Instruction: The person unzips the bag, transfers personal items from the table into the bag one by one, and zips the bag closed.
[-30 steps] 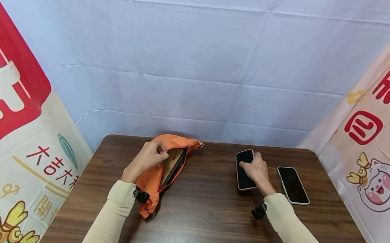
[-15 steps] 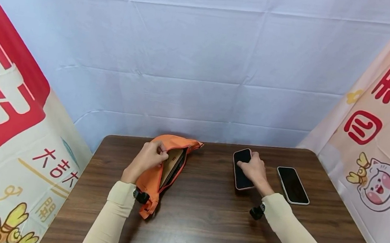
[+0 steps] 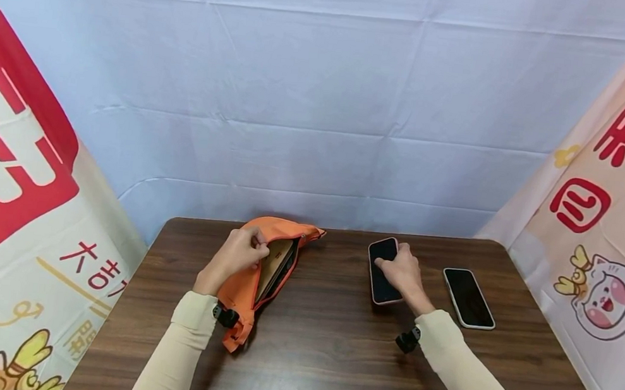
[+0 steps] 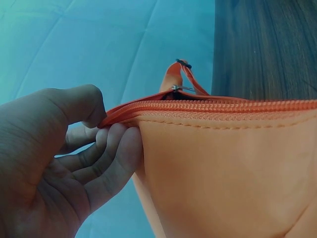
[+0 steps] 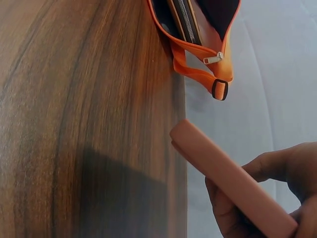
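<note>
An orange waist bag [image 3: 239, 287] lies on the left of the table, its zipper undone. My left hand [image 3: 235, 255] pinches the zipper edge [image 4: 120, 115] of its opening between thumb and fingers. Inside the bag sits a tan wallet with its own zipper [image 5: 185, 22]. My right hand [image 3: 405, 272] grips a smartphone [image 3: 381, 277] in a pink case, thumb over the dark screen. In the right wrist view the phone's pink side [image 5: 230, 178] is raised over the table, with a shadow on the wood below. The bag's zipper pull [image 5: 213, 58] shows at its far end.
A second smartphone [image 3: 470, 298] in a pale case lies flat to the right of my right hand. The brown wooden table [image 3: 323, 361] ends at a pale cloth backdrop [image 3: 310, 106]. Printed curtains [image 3: 584, 274] hang at both sides.
My right hand has moved a little to the left with the pink-cased smartphone. The left hand keeps its pinch on the bag's edge, and the bag stays in place.
</note>
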Action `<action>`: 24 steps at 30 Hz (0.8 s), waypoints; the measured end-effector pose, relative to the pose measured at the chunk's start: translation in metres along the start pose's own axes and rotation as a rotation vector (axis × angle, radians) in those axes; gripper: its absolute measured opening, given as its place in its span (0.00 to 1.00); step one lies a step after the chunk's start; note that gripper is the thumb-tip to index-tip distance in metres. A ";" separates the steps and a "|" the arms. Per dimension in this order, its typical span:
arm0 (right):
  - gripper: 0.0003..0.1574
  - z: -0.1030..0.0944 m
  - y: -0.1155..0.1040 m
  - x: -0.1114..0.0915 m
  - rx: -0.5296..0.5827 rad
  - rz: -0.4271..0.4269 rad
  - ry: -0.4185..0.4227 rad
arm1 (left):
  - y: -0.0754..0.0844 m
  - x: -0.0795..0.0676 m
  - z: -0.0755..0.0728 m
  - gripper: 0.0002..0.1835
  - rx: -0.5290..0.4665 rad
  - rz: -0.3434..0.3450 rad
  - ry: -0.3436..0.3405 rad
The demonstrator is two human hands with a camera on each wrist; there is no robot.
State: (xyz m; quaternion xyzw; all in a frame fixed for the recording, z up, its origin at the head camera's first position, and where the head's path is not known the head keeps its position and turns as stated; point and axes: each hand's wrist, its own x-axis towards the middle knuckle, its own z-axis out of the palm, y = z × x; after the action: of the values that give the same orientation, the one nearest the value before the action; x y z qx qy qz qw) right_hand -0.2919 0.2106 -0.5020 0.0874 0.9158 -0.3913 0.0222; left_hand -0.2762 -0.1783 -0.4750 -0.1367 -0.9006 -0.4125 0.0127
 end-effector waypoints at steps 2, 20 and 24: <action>0.41 0.000 -0.002 0.000 0.005 -0.005 0.005 | 0.000 0.000 0.000 0.02 -0.005 0.000 -0.004; 0.41 0.010 -0.014 -0.003 0.052 -0.032 -0.018 | -0.002 0.000 -0.001 0.03 0.000 0.013 0.001; 0.41 0.013 -0.016 -0.004 0.058 -0.033 -0.020 | -0.002 0.000 -0.001 0.03 0.012 0.007 0.003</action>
State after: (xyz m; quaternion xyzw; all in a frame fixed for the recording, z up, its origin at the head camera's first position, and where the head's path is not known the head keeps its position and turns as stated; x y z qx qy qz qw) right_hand -0.2909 0.1897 -0.4991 0.0689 0.9051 -0.4189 0.0224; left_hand -0.2764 -0.1799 -0.4757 -0.1392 -0.9025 -0.4073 0.0164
